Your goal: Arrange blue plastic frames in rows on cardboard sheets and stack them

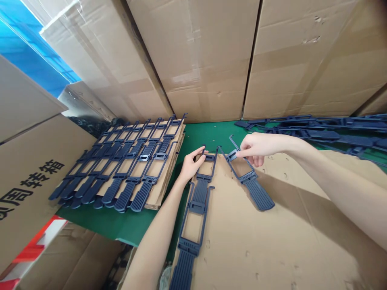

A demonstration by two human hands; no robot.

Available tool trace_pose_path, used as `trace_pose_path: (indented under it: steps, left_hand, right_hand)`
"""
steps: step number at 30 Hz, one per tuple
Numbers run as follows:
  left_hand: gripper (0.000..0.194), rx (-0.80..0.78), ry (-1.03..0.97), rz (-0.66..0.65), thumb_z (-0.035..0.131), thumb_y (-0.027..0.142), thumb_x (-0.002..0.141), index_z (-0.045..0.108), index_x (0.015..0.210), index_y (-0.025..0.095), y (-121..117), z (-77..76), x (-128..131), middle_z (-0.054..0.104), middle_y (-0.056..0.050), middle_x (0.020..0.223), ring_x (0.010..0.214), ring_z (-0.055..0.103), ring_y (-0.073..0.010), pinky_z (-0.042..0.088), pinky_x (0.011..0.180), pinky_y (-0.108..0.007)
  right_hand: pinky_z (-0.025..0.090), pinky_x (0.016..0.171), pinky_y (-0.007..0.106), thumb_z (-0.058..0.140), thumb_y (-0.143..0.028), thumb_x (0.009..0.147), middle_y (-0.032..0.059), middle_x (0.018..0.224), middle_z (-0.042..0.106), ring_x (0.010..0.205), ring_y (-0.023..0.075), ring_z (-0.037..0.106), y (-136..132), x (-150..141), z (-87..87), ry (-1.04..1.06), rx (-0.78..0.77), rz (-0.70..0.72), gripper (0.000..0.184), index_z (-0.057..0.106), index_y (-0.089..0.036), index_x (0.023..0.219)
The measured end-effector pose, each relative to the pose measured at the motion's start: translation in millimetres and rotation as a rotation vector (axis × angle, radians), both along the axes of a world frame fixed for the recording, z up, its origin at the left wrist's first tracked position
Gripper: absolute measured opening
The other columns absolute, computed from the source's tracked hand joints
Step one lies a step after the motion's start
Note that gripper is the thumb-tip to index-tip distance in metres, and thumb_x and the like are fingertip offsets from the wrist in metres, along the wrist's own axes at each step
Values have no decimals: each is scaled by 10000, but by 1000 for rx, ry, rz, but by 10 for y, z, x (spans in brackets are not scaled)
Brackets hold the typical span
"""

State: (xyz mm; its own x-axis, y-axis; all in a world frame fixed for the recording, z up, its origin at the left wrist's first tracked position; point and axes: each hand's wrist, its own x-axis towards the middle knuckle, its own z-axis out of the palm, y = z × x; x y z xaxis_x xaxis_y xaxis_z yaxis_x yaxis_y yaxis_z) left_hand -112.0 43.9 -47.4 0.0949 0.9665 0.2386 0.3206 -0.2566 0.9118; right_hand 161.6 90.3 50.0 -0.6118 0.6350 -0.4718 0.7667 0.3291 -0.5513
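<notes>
My left hand grips the upper end of a dark blue plastic frame piece with a ribbed tongue, which lies on a cardboard sheet. Below it, a matching dark blue piece overlaps its tongue and runs toward me along the sheet's left edge. My right hand pinches another such piece near its small crossbar window. That piece slants down to the right above the sheet, its hooked arm ends upward. Some of my right fingers are curled out of sight.
At left, a cardboard stack carries rows of similar dark blue pieces. A loose pile of them lies at back right on the green table. Large cardboard boxes wall off the back, and a printed carton stands left.
</notes>
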Motion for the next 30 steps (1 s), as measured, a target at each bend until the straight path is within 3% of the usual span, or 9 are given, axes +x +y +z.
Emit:
trace_pose_path:
  steps: [4,7,10,13,19,30]
  left_hand:
    - [448,11,7,-1,628,366,851,619,1235,135,-5,11,5,700,-140,1180,1155,631,-262,462,1036,-422]
    - [435,22,11,-6,619,346,853,604,1234,138,-2,11,7,695,-139,1186,1147,633,-253,460,1034,-412]
    - [423,27,18,-13,609,326,858,592,1237,139,-4,14,7,692,-135,1188,1148,630,-241,455,1039,-400]
    - [419,27,24,-19,600,324,865,587,1240,137,-7,16,5,693,-138,1183,1139,635,-238,458,1035,-396]
    - [437,24,25,-20,604,348,863,586,1246,139,-3,5,-7,690,-141,1187,1149,631,-248,459,1030,-401]
    - [431,43,23,-27,618,316,849,575,1244,149,31,-33,-63,667,-143,1227,1193,599,-238,411,1072,-407]
  right_hand:
    - [474,528,270,498,-466,877,59,608,688,557,186,657,-35,25,32,-184,145,62,407,619,-177,619]
    - [400,534,263,554,-400,847,13,678,702,637,189,658,-90,-33,49,-117,382,127,226,685,-216,859]
    - [358,556,259,571,-383,850,28,838,716,748,204,655,-141,-142,-2,-32,526,222,279,669,-244,1072]
    - [323,539,258,579,-341,842,63,913,707,782,222,649,-165,-220,-81,-98,551,239,288,664,-230,1094]
    - [317,541,270,649,-370,784,65,857,694,775,253,645,-77,-167,-130,-222,601,184,173,680,-220,864]
    - [304,528,270,573,-405,853,71,898,703,811,246,649,-111,-271,-194,-145,645,141,247,683,-229,986]
